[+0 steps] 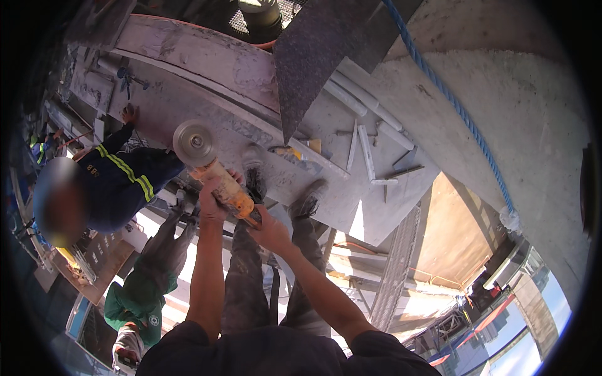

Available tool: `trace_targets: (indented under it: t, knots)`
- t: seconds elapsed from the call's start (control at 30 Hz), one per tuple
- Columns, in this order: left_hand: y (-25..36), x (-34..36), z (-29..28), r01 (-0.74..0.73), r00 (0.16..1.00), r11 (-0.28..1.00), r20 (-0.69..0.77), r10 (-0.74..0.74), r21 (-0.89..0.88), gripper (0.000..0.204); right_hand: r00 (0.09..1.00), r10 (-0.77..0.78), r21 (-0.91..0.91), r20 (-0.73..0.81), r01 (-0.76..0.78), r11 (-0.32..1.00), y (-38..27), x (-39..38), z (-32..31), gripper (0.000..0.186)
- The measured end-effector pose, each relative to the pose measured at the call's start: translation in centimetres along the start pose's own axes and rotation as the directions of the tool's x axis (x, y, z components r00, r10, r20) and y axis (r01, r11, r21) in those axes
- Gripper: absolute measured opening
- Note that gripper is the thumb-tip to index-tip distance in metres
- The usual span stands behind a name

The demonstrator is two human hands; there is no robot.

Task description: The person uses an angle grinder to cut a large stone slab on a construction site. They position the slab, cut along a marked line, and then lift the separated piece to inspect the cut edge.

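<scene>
Left hand point(214, 200) grips the orange angle grinder point(233, 195) behind its disc point(193, 143); right hand point(271, 232) clasps its rear end

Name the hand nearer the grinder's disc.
The left hand: it grips the grinder closer to the disc, while the right hand holds the rear end.

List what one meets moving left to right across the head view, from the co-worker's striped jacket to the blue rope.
Co-worker's striped navy jacket → angle grinder's round disc → right hand → right boot → blue rope.
</scene>
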State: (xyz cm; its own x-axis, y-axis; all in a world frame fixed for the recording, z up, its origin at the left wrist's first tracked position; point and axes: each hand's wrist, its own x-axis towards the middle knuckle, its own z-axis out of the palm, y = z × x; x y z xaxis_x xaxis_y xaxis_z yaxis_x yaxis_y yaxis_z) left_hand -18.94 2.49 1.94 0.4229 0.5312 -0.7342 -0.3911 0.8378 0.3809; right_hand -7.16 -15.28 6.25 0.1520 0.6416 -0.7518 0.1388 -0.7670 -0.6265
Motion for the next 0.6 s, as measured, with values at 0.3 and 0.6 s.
trace_targets:
  t: [0.3, 0.6]
  knots:
    - [-1.4, -0.8, 1.1, 0.062, 0.997, 0.997, 0.034, -0.064, 0.05, 0.057, 0.991, 0.126, -0.004, 0.055, -0.126, 0.992, 1.6, -1.2, 0.6, 0.066]
    - [-2.9, -2.7, 2.6, 0.025, 1.0, 0.996, -0.02, -0.023, 0.082, 0.049, 0.99, 0.138, 0.003, 0.009, -0.138, 0.99, 1.8, -2.7, -0.5, 0.052]
